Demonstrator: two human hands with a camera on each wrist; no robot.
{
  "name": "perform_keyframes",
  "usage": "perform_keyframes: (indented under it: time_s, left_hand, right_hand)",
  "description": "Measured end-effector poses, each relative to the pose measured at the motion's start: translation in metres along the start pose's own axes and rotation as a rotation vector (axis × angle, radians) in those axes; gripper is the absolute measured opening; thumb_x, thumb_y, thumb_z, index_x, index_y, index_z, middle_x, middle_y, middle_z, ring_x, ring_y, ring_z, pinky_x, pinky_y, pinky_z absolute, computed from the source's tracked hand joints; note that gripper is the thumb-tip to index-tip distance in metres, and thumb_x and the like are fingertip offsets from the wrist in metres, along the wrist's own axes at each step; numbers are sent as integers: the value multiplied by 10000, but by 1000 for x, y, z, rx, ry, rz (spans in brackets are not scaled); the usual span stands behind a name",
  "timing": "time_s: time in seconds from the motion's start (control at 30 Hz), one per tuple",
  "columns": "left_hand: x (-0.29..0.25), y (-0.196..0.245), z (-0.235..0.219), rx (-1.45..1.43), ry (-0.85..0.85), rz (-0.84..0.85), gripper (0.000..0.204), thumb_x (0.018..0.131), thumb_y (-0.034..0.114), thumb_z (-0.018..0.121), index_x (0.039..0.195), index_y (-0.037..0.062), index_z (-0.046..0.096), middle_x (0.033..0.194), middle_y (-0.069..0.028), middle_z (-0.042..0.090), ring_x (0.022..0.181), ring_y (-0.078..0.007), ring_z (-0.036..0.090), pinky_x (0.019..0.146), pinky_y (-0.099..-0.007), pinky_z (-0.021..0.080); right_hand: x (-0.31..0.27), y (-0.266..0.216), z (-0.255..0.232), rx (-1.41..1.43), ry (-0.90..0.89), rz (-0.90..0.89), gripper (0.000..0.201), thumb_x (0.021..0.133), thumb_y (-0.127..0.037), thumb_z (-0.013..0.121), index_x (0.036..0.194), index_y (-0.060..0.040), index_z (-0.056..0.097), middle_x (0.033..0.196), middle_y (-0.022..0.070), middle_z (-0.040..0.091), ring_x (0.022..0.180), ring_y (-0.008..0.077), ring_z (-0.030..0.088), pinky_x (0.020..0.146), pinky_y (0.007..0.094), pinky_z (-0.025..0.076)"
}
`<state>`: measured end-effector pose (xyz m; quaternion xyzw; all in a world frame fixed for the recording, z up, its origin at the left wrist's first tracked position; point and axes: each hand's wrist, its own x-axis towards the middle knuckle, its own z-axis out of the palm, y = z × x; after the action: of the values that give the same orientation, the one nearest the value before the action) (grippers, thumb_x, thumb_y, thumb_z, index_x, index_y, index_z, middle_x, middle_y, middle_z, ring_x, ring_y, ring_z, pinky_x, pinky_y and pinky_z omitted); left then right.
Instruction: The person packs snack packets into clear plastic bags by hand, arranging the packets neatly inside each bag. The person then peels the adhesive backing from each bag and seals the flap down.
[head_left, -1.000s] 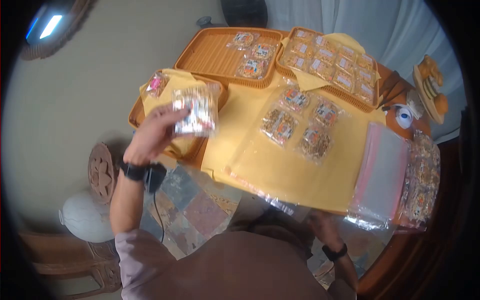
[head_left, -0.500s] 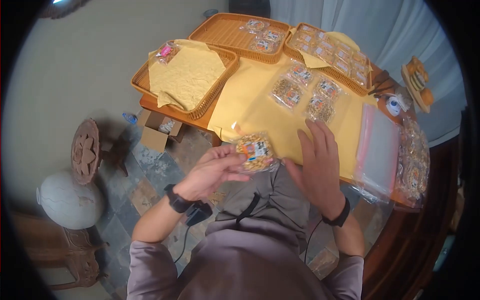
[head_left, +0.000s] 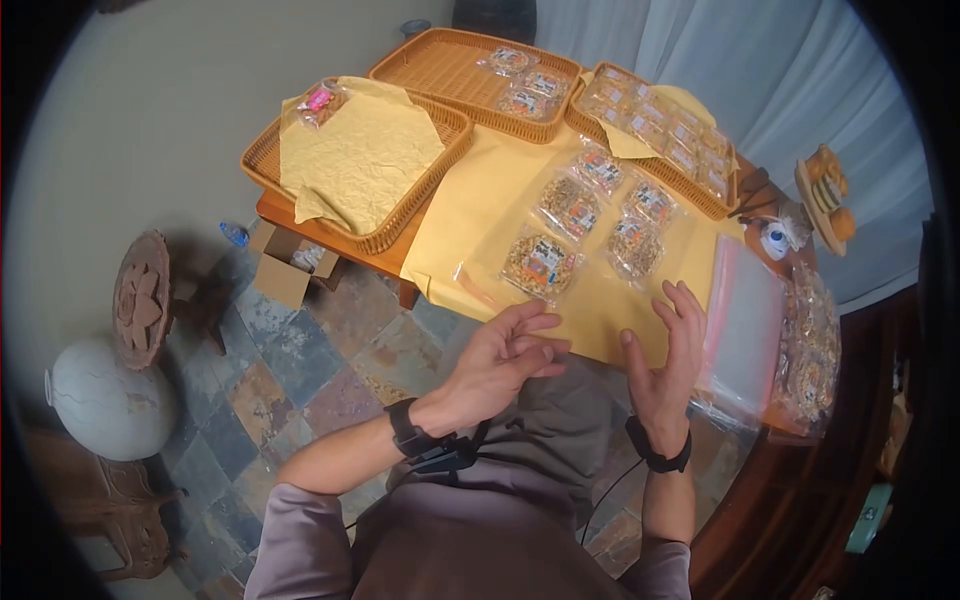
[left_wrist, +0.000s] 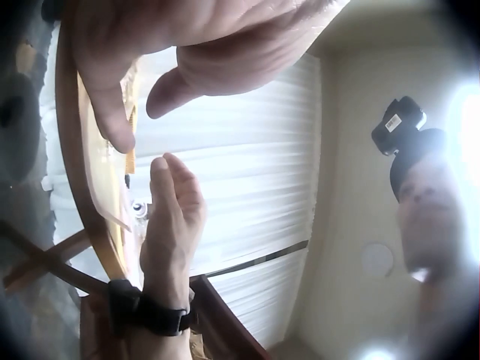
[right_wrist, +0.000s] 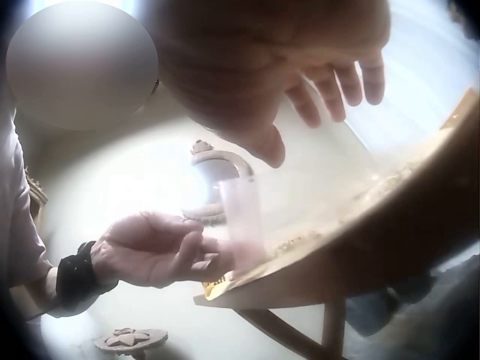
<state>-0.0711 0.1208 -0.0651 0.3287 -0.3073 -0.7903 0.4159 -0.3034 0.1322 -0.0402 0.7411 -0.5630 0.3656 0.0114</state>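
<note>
Several clear-wrapped round nut snacks lie in two columns on a clear plastic sheet over the yellow cloth; the nearest one on the left (head_left: 541, 262) is just beyond my left hand (head_left: 497, 362). That hand has loosely bent fingers and no packet in it; in the left wrist view its thumb and a finger stand apart. My right hand (head_left: 664, 365) is spread at the table's near edge, below the right column's near packet (head_left: 634, 248). Translucent plastic (right_wrist: 244, 214) rises beside the left fingers in the right wrist view; whether they touch it I cannot tell.
A cloth-lined basket (head_left: 455, 140) with one pink-labelled packet stands left. Behind are a basket (head_left: 430, 62) with several packets and a fuller one (head_left: 722, 208). Flat clear bags (head_left: 745, 320) and a bagged stack of snacks (head_left: 808, 350) lie right. An open carton (head_left: 283, 280) is on the floor.
The packet that my left hand held now lies on the plastic sheet, at the near end of the left column. Both hands have shifted, the left one to the right and lower.
</note>
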Motion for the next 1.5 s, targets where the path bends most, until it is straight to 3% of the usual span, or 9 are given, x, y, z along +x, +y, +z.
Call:
perform_keyframes:
  time_s: [0.17, 0.33, 0.53, 0.7, 0.93, 1.03, 1.2, 1.3, 1.5]
  left_hand:
    - [18, -9, 11, 61, 44, 128, 652, 1005, -91, 528, 1581, -17, 233, 1569, -166, 355, 1347, -295, 544, 1044, -426, 558]
    - [1, -2, 2, 254, 5, 17, 518, 996, -114, 532, 1495, -13, 439, 1370, -135, 620, 1157, -189, 657, 870, -319, 588]
    - [-19, 80, 12, 613, -30, 63, 262, 978, -71, 591, 1222, -2, 658, 1178, -97, 715, 980, -126, 696, 739, -266, 561]
    - [109, 177, 7, 1359, 64, 464, 110, 976, 58, 603, 1027, 0, 682, 941, -46, 711, 848, -92, 641, 725, -255, 520]
    - [310, 230, -59, 2083, 260, 375, 453, 858, 405, 701, 968, -28, 781, 945, -238, 742, 912, -350, 720, 820, -403, 542]
    - [304, 220, -25, 1817, 360, 104, 484, 836, 450, 721, 895, -26, 786, 973, -258, 741, 961, -381, 716, 840, -418, 543]
    - [308, 233, -35, 1668, 208, 91, 394, 805, 362, 799, 832, -31, 779, 918, -211, 739, 934, -320, 724, 815, -390, 546]
    - [291, 233, -18, 1614, 493, 140, 350, 810, 270, 841, 723, -52, 738, 871, -109, 708, 798, -174, 705, 696, -303, 549]
    - [154, 256, 4, 1168, 296, 331, 446, 896, 242, 783, 1199, -60, 659, 1050, -101, 686, 866, -140, 647, 738, -269, 557]
  right_hand:
    - [-13, 19, 13, -9, 46, 29, 443, 822, -43, 775, 1224, 15, 597, 1422, 213, 541, 1383, 453, 450, 1127, 527, 382]
    - [-23, 31, 22, 31, 52, 41, 423, 897, -190, 729, 1236, 21, 590, 1411, 219, 541, 1392, 470, 431, 1137, 558, 352]
    - [-27, 32, 32, -1, 83, -9, 471, 982, -366, 636, 1217, 39, 586, 1400, 241, 540, 1394, 486, 429, 1123, 629, 360]
    - [-31, 36, 31, -19, 82, -38, 524, 999, -443, 597, 1208, 38, 585, 1389, 244, 546, 1385, 490, 441, 1118, 657, 365]
    - [-36, 40, 37, -104, 114, -51, 525, 1010, -494, 561, 1189, -1, 578, 1333, 222, 589, 1323, 484, 498, 1092, 683, 404]
    - [-36, 40, 37, -110, 128, -45, 517, 1008, -499, 561, 1172, -9, 579, 1299, 215, 609, 1293, 472, 525, 1082, 676, 420]
    - [-38, 40, 41, -120, 124, -66, 518, 1011, -487, 548, 1163, 8, 580, 1315, 225, 593, 1312, 483, 504, 1101, 672, 395]
    - [-36, 42, 40, -133, 136, -75, 512, 1005, -489, 564, 1166, -3, 580, 1307, 216, 602, 1292, 475, 520, 1087, 670, 413]
    - [-35, 42, 35, -91, 115, -77, 538, 984, -487, 601, 1160, 21, 605, 1358, 228, 574, 1322, 497, 487, 1112, 671, 368]
